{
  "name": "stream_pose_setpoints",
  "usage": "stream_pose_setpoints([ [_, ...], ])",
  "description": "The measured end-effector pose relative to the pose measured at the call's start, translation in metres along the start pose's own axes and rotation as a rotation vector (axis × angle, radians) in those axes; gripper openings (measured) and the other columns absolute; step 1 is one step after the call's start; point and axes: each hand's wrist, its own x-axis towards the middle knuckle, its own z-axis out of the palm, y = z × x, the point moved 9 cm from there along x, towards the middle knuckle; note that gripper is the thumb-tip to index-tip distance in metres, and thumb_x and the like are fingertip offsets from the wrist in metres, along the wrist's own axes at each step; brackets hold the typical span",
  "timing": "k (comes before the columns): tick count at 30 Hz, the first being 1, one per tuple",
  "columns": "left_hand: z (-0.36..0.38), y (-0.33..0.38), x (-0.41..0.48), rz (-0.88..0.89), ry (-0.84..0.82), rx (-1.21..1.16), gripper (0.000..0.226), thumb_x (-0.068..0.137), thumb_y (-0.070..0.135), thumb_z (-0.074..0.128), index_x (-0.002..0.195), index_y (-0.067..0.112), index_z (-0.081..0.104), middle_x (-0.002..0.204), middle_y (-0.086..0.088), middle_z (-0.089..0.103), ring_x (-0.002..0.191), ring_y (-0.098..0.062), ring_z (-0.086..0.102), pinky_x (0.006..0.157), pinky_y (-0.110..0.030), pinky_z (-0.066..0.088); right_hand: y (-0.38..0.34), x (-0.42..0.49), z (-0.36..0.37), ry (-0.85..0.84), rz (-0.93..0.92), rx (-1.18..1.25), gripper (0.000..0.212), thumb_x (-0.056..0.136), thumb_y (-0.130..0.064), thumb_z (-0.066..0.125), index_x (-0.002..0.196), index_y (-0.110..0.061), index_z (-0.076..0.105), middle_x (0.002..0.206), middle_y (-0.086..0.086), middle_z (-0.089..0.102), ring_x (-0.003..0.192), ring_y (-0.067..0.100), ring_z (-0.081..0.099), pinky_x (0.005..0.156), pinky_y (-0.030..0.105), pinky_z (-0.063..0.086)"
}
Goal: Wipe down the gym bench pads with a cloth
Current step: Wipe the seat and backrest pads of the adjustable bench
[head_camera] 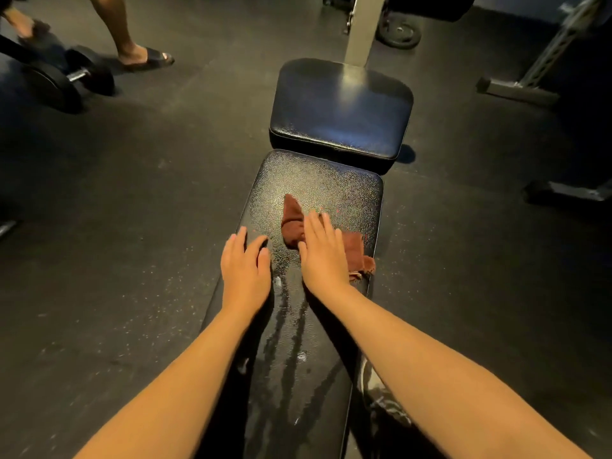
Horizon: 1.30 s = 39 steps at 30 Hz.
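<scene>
A long black bench pad [318,187] runs away from me, with wet streaks along its near part. Beyond it sits a second, shorter black seat pad [341,107]. A crumpled brown cloth [293,223] lies on the long pad toward its right side. My right hand [323,253] presses flat on the cloth with straight fingers. My left hand [245,266] rests flat on the pad's left edge, fingers straight, apart from the cloth.
Dark rubber floor surrounds the bench. A dumbbell [71,77] lies at the far left beside a person's leg in a black sandal [145,58]. A weight plate [399,33] and a grey upright post [361,28] stand behind the seat pad. A metal rack base [520,87] is at the right.
</scene>
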Motion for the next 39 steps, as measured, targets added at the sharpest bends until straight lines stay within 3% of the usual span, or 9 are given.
stream_pose_setpoints([
  [4, -0.011, -0.010, 0.008, 0.014, 0.036, -0.043, 0.045, 0.104, 0.033, 0.036, 0.138, 0.015, 0.059, 0.152, -0.009, 0.046, 0.143, -0.026, 0.035, 0.120, -0.040, 0.023, -0.051, -0.015, 0.033, -0.078, -0.298, -0.052, 0.077, 0.097, -0.018, 0.054, 0.158, -0.035, 0.010, 0.164, 0.004, 0.021, 0.153, 0.027, 0.009, 0.122, 0.048, 0.015],
  [7, -0.017, -0.016, 0.014, -0.037, 0.031, -0.072, 0.046, 0.105, 0.035, 0.034, 0.141, 0.018, 0.056, 0.154, -0.003, 0.044, 0.142, -0.024, 0.034, 0.118, -0.041, 0.022, -0.052, 0.002, 0.030, -0.069, -0.408, -0.039, 0.067, 0.090, -0.014, 0.060, 0.150, -0.035, 0.039, 0.161, 0.006, 0.030, 0.151, 0.030, 0.016, 0.119, 0.051, 0.020],
  [12, -0.017, -0.024, 0.016, -0.073, 0.033, -0.127, 0.041, 0.107, 0.027, 0.039, 0.145, 0.018, 0.052, 0.156, -0.002, 0.040, 0.144, -0.022, 0.029, 0.116, -0.028, 0.016, -0.055, 0.051, 0.016, 0.002, -0.178, 0.009, 0.059, 0.095, -0.012, 0.055, 0.151, -0.021, 0.038, 0.165, -0.001, 0.019, 0.153, 0.027, 0.007, 0.121, 0.050, 0.018],
  [18, -0.031, -0.025, 0.025, -0.094, 0.109, -0.243, 0.036, 0.107, 0.019, 0.038, 0.138, 0.015, 0.057, 0.139, -0.001, 0.059, 0.121, -0.005, 0.044, 0.108, -0.024, 0.027, -0.096, 0.037, 0.038, -0.082, -0.488, 0.092, 0.054, 0.089, -0.009, 0.060, 0.143, -0.016, 0.053, 0.154, 0.005, 0.043, 0.150, 0.030, 0.021, 0.120, 0.044, 0.027],
  [25, -0.022, -0.034, 0.031, -0.170, 0.096, -0.266, 0.040, 0.107, 0.030, 0.035, 0.141, 0.021, 0.055, 0.139, 0.008, 0.054, 0.129, -0.011, 0.039, 0.102, -0.016, 0.022, -0.090, 0.105, 0.024, -0.028, -0.307, 0.095, 0.042, 0.098, -0.014, 0.052, 0.140, -0.013, 0.051, 0.152, 0.003, 0.043, 0.147, 0.027, 0.026, 0.117, 0.046, 0.030],
  [28, -0.022, -0.042, 0.027, -0.237, 0.135, -0.333, 0.039, 0.108, 0.029, 0.035, 0.135, 0.018, 0.060, 0.134, 0.006, 0.058, 0.128, -0.013, 0.044, 0.101, -0.013, 0.021, -0.106, 0.075, 0.044, -0.137, -0.424, 0.199, 0.037, 0.098, -0.012, 0.053, 0.135, -0.009, 0.059, 0.146, 0.006, 0.051, 0.145, 0.026, 0.033, 0.120, 0.044, 0.027],
  [31, -0.028, -0.050, 0.020, -0.280, 0.172, -0.403, 0.027, 0.106, 0.027, 0.039, 0.121, 0.022, 0.062, 0.120, 0.006, 0.059, 0.120, -0.017, 0.049, 0.100, -0.026, 0.035, -0.117, 0.049, 0.046, -0.182, -0.539, 0.182, 0.039, 0.096, -0.013, 0.055, 0.135, -0.011, 0.059, 0.145, 0.005, 0.053, 0.144, 0.025, 0.034, 0.120, 0.042, 0.026],
  [34, -0.030, -0.043, 0.015, -0.192, 0.134, -0.319, 0.032, 0.106, 0.026, 0.041, 0.129, 0.017, 0.061, 0.129, 0.002, 0.059, 0.123, -0.016, 0.046, 0.104, -0.026, 0.032, -0.110, 0.059, 0.038, -0.133, -0.591, 0.090, 0.041, 0.091, -0.012, 0.060, 0.132, -0.014, 0.062, 0.144, 0.004, 0.054, 0.140, 0.029, 0.040, 0.114, 0.051, 0.032],
  [39, -0.027, -0.031, 0.005, -0.086, 0.114, -0.256, 0.040, 0.106, 0.028, 0.036, 0.131, 0.011, 0.063, 0.137, -0.004, 0.060, 0.130, -0.018, 0.049, 0.116, -0.033, 0.030, -0.097, 0.035, 0.042, -0.065, -0.365, 0.192, 0.040, 0.097, -0.020, 0.054, 0.136, -0.013, 0.058, 0.148, 0.005, 0.051, 0.143, 0.030, 0.036, 0.116, 0.050, 0.031],
])
